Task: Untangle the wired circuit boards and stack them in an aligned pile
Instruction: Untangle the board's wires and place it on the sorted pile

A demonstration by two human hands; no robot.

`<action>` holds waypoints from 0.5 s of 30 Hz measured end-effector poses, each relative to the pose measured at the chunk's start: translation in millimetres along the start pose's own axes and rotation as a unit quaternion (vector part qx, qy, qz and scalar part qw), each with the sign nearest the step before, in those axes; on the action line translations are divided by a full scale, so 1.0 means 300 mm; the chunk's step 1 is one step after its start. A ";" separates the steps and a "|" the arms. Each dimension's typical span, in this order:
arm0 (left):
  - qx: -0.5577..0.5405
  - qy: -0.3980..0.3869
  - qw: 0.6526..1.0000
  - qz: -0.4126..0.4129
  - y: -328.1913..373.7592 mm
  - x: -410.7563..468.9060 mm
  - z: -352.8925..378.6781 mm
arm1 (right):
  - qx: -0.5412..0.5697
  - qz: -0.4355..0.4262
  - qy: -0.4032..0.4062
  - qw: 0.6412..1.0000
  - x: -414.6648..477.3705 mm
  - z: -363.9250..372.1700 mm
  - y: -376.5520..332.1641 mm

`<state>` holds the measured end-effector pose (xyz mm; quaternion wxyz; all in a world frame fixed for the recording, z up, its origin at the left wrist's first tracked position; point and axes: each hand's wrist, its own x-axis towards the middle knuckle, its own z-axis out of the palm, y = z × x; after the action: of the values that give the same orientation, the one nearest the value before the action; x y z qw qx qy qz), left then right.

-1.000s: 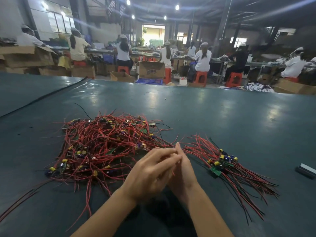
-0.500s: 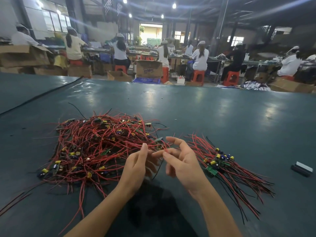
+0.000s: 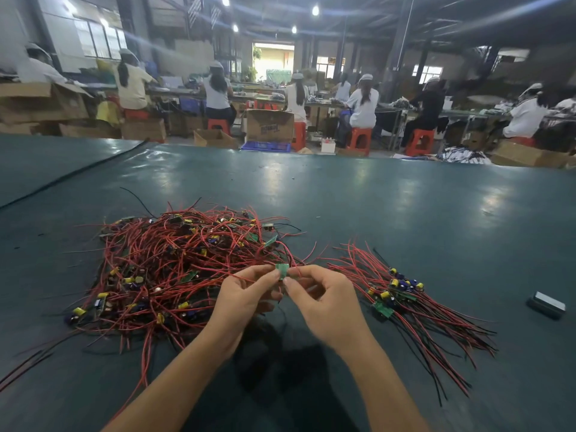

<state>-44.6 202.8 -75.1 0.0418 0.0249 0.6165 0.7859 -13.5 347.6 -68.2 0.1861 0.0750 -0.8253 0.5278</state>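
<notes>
Head view: the tabletop (image 3: 374, 213) carries a tangled heap (image 3: 174, 266) of red-wired circuit boards; a smaller aligned pile (image 3: 402, 294) lies right of the heap. At the heap's near edge, left hand (image 3: 246, 294) and right hand (image 3: 327, 300) share a pinching grip on one green board (image 3: 283, 270).

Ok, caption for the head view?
Left hand and right hand pinch a green circuit board by the tangled heap, aligned pile alongside.

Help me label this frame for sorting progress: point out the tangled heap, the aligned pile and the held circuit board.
tangled heap (image 3: 174, 266), head view, red wires at its middle.
aligned pile (image 3: 402, 284), head view, yellow and blue components on its boards.
held circuit board (image 3: 282, 270), head view, its green face.
</notes>
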 end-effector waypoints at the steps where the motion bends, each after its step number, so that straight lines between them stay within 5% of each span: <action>1: 0.041 0.001 0.999 0.001 -0.004 0.000 -0.003 | -0.034 0.005 0.006 0.999 -0.002 0.008 0.008; 7: 0.223 0.063 0.971 0.058 -0.022 0.008 -0.032 | -0.077 0.068 0.047 0.994 -0.002 0.014 0.029; 15: 0.226 0.056 0.962 0.141 -0.041 0.017 -0.033 | -0.137 0.097 -0.028 0.985 -0.014 0.024 0.045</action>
<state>-50.3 196.7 -89.4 -0.1103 0.0763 0.7696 0.6243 -15.6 346.7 -83.8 0.1198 -0.0168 -0.8980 0.4231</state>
